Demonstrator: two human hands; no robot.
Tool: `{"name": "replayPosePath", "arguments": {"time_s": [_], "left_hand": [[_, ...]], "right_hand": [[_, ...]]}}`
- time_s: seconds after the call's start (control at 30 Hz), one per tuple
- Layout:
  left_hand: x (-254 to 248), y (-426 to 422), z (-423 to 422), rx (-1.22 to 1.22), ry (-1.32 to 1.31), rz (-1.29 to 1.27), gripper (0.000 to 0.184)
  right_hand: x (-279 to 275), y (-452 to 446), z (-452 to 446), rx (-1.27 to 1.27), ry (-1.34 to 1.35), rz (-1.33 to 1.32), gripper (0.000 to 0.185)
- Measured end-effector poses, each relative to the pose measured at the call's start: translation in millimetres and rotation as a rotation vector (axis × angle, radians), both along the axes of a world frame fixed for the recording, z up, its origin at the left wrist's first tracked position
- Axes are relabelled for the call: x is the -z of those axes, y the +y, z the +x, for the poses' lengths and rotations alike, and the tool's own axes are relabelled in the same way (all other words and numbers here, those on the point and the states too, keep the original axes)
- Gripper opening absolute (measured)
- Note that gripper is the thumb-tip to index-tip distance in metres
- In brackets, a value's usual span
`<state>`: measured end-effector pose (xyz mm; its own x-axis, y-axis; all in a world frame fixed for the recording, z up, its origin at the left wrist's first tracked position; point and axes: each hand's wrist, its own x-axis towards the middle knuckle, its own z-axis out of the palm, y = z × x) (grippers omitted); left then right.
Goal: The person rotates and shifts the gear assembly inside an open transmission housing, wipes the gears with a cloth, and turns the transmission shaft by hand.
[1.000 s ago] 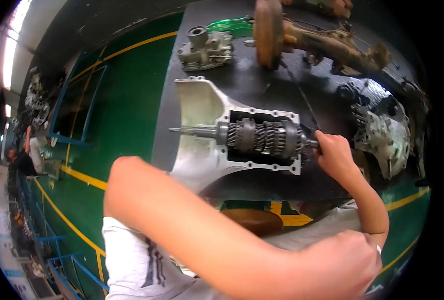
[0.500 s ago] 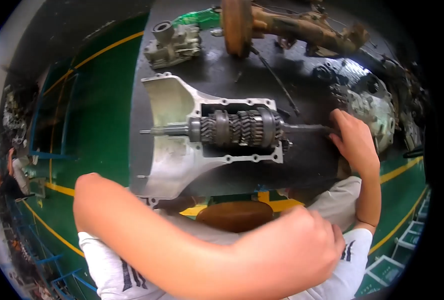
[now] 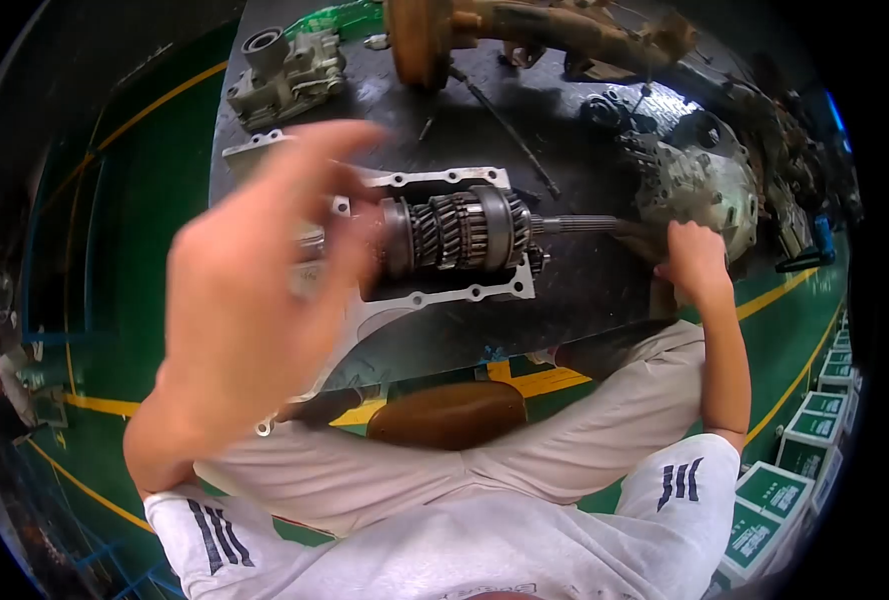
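Got the left hand (image 3: 260, 300) way up close to the camera, big and pretty blurry, with the back of it showing. Holding the left fingers (image 3: 310, 160) bent over toward the right, well clear of the left thumb (image 3: 335, 285) — makes a loose C shape. Bent hard at the left elbow (image 3: 150, 455) too. Looks a lot sharper on the other side: got the right hand (image 3: 698, 262) well apart from the left, curled in with knuckles on top and the right thumb (image 3: 662, 272) at the inner side. Reaching forward there with the right forearm (image 3: 727, 365) — bare, pretty much in line with the wrist.
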<state>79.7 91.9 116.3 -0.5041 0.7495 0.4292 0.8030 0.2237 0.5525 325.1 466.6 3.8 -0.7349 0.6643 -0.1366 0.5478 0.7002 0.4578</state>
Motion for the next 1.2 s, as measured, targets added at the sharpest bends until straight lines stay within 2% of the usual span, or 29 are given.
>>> {"name": "replayPosePath", "arguments": {"time_s": [0.1,0.17,0.23,0.27,0.33,0.47,0.63,0.7,0.73,0.8,0.83,0.9,0.97,1.03,1.1,1.17,1.2], "left_hand": [[22.1,-30.5,-43.9,-0.248,-0.015,0.024,0.027],[45.8,-48.0,-66.2,-0.273,-0.084,0.056,0.025],[66.1,-60.5,-80.0,-0.372,-0.127,0.116,0.027],[70.8,-64.2,-83.7,-0.373,-0.121,0.128,0.027],[75.9,-70.5,-88.5,-0.374,-0.170,0.099,0.032],[87.3,-78.7,-103.4,-0.347,-0.180,0.131,0.033],[93.4,-91.8,-121.4,-0.383,-0.186,0.178,0.033],[96.5,-101.0,-129.1,-0.421,-0.222,0.168,0.033],[99.0,-105.0,-133.6,-0.411,-0.236,0.184,0.033],[103.4,-111.1,-144.3,-0.388,-0.279,0.207,0.034],[105.8,-110.1,-145.6,-0.396,-0.282,0.217,0.034],[108.4,-108.4,-149.3,-0.369,-0.326,0.233,0.034],[107.6,-103.4,-148.7,-0.361,-0.324,0.226,0.033],[108.7,-98.3,-144.1,-0.350,-0.329,0.204,0.033],[108.0,-94.7,-141.5,-0.301,-0.327,0.225,0.033],[108.2,-96.3,-136.8,-0.290,-0.329,0.210,0.032],[109.1,-96.5,-134.4,-0.290,-0.316,0.207,0.032]], "right_hand": [[-10.9,5.0,-5.4,0.090,-0.105,-0.060,0.045],[4.9,17.4,-9.8,0.152,-0.259,-0.186,0.049],[21.3,19.6,-7.1,0.068,-0.227,-0.194,0.039],[19.7,18.6,-9.7,0.066,-0.220,-0.183,0.039],[11.6,7.2,-19.9,0.146,-0.250,-0.264,0.023],[8.0,10.8,-25.9,0.053,-0.196,-0.234,0.014],[-28.5,6.0,-23.6,0.025,-0.070,-0.286,0.016],[-65.2,-19.1,-18.7,0.024,0.185,-0.523,0.018],[-80.1,-26.9,-18.5,0.016,0.231,-0.553,0.020],[-88.3,-35.1,-11.6,-0.324,0.636,-0.421,0.021],[-106.3,-58.6,-13.7,-0.417,0.857,-0.503,0.022],[-117.4,-75.3,-24.6,-0.478,1.080,-0.486,0.027],[-138.1,-112.8,-40.4,-0.434,1.146,-0.622,0.035],[-119.4,-132.4,-61.1,-0.791,1.061,-0.439,0.040],[-88.9,-138.6,-85.8,-1.080,0.755,-0.510,0.049],[-56.1,-150.8,-97.2,-1.160,0.411,-0.564,0.058],[-47.5,-151.7,-95.2,-1.196,0.382,-0.508,0.063]]}}
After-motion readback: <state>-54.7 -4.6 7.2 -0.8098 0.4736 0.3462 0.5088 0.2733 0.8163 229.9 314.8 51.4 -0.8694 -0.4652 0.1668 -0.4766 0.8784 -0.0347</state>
